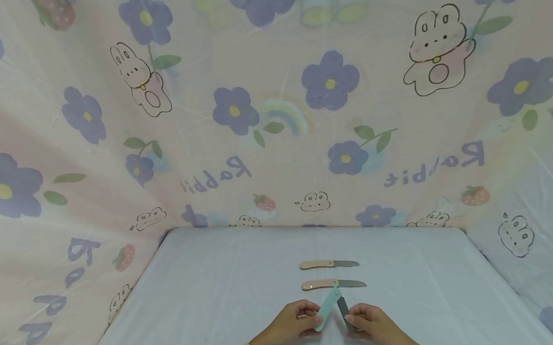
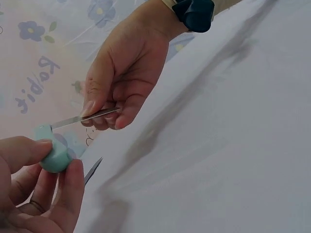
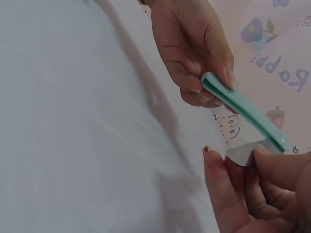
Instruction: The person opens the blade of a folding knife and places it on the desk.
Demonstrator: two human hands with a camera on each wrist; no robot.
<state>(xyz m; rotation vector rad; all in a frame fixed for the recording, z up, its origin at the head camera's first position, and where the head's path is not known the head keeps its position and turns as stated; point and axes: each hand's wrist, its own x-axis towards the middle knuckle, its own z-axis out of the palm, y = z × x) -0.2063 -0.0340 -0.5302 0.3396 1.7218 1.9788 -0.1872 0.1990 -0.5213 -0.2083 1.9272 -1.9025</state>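
Note:
A folding knife with a mint-green handle is held up between both hands, its blade swung partway out at a sharp angle. My left hand grips the handle near its free end, thumb on one side and fingers on the other. The thumb and fingers of my right hand pinch the blade toward its tip. In the right wrist view the slot along the handle shows. Just beyond the hands, two unfolded knives with beige handles lie parallel, a nearer knife and a farther knife, blades pointing right.
A white-covered table lies under the hands. Printed curtains with flowers and rabbits rise at the back, left and right edges of the table. A dark band sits on the right wrist.

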